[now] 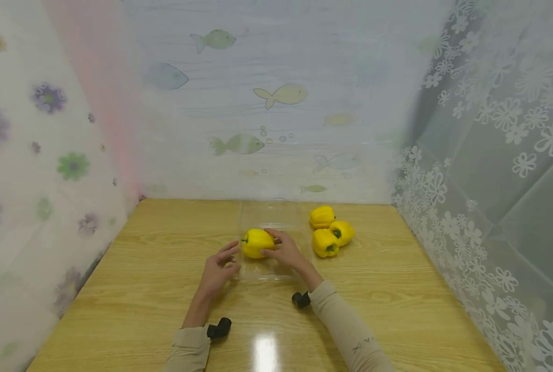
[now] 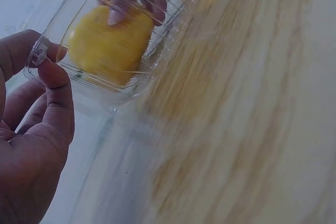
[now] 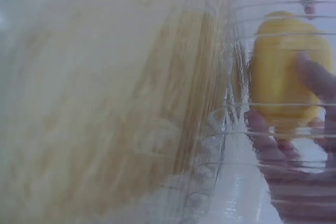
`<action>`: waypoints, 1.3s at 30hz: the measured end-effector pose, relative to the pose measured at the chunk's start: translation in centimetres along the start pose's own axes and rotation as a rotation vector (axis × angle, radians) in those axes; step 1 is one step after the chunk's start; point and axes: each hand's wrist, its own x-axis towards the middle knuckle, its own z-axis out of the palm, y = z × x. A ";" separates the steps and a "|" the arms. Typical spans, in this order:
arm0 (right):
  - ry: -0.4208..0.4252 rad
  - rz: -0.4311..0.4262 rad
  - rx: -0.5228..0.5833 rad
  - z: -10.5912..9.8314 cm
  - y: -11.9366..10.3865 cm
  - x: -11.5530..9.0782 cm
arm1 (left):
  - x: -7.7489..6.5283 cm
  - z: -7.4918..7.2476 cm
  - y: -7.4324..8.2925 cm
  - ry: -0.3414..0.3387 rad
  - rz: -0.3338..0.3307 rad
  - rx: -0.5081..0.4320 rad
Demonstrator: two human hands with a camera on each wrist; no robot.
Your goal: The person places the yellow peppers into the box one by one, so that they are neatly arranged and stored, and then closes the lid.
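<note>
A yellow bell pepper lies on its side in a clear plastic clamshell box, its green stem toward the left. My right hand grips the pepper's right end between thumb and fingers, inside the box. At the box's left edge, my left hand pinches the rim between thumb and finger, plainest in the left wrist view, where the hand holds the plastic rim. Through the clear wall in the right wrist view, the pepper shows with the right thumb against it.
Three more yellow bell peppers sit in a cluster to the right of the box. The box's raised lid is at the back. The wooden table meets patterned curtains behind and at both sides.
</note>
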 end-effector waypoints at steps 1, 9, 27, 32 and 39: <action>0.005 0.000 0.010 0.0 0.1 0.0 | 0.0 0.0 0.0 0.000 -0.001 -0.002; 0.066 -0.015 0.050 0.0 0.2 -0.2 | 0.0 0.1 0.1 -0.005 -0.003 -0.016; 0.040 0.010 0.064 0.0 0.1 0.3 | 0.1 0.0 -0.1 -0.007 0.025 -0.033; 0.027 -0.010 0.040 0.0 0.0 0.3 | 0.1 0.0 0.0 -0.005 0.031 -0.026; 0.004 -0.004 0.007 0.0 0.2 0.3 | 0.1 -0.1 -0.2 -0.013 0.019 -0.039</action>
